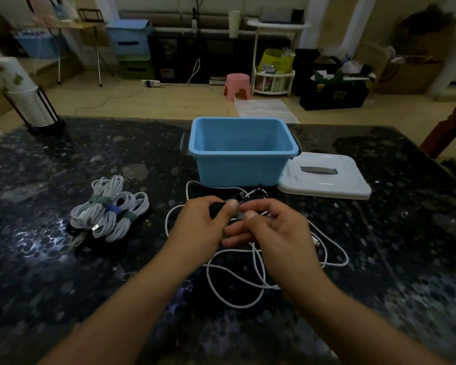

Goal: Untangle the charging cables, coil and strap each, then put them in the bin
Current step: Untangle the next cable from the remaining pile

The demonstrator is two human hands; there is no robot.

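Left hand (204,222) & right hand (270,230) hide the pinched bit — dark, blurred, can't ID.

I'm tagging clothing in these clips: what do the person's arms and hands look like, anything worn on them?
Both forearms are bare up to the frame's edge, with no sleeves in view. The left hand and right hand wear no gloves, rings, watch or wristband.
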